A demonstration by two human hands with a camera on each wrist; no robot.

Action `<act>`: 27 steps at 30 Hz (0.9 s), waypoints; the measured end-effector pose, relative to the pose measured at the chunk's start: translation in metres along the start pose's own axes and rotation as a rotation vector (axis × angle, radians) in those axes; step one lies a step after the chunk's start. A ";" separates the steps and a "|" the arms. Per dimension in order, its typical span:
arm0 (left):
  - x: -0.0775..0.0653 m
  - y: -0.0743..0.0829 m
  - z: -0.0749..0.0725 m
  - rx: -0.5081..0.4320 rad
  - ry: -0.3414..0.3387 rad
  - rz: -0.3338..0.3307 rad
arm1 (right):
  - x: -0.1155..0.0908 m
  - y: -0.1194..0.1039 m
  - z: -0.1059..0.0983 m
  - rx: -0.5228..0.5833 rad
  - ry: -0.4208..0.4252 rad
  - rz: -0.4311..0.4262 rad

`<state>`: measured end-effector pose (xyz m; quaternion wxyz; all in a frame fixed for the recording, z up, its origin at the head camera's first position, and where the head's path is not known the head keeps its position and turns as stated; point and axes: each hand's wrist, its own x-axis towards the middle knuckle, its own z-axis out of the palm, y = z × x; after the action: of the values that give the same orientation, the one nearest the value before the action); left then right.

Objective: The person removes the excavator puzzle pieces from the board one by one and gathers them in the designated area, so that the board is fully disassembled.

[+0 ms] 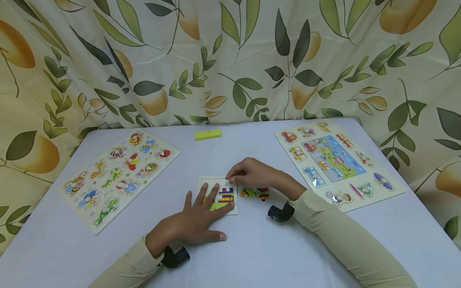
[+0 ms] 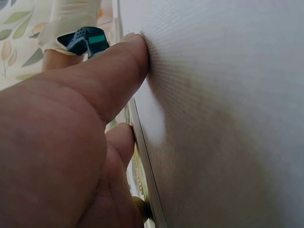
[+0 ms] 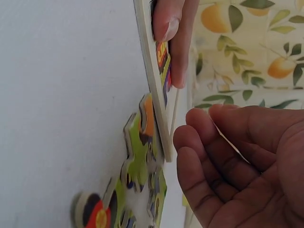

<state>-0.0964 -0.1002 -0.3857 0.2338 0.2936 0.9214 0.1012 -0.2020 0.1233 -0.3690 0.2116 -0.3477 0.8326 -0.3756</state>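
A small jigsaw tray [image 1: 232, 212] with a pale frame lies mid-table, partly filled with pieces of a colourful train picture [image 1: 226, 195]. My left hand [image 1: 196, 222] rests spread over its left side, fingers straight, with the thumb on the tablecloth. Over the tray's upper right corner is my right hand [image 1: 252, 174], fingers curled and thumb tip against the forefinger. Nothing shows between those fingertips in the right wrist view. Several loose jigsaw pieces [image 1: 255, 193], green, red and orange, lie beside the tray's right edge, below the right hand.
To the left lies an insect puzzle board [image 1: 119, 176]. A vehicle puzzle board [image 1: 338, 160] lies to the right, near the right forearm. A yellow block [image 1: 207, 135] sits at the back of the white-covered table [image 1: 252, 256]. Behind hangs a leaf-and-fruit patterned curtain [image 1: 245, 48].
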 end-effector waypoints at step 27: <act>0.000 0.000 0.002 0.047 0.022 0.011 | 0.008 -0.013 0.013 0.023 -0.062 0.020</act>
<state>-0.0959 -0.1003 -0.3875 0.2161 0.3030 0.9243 0.0842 -0.1939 0.1052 -0.3680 0.2448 -0.3483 0.8248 -0.3721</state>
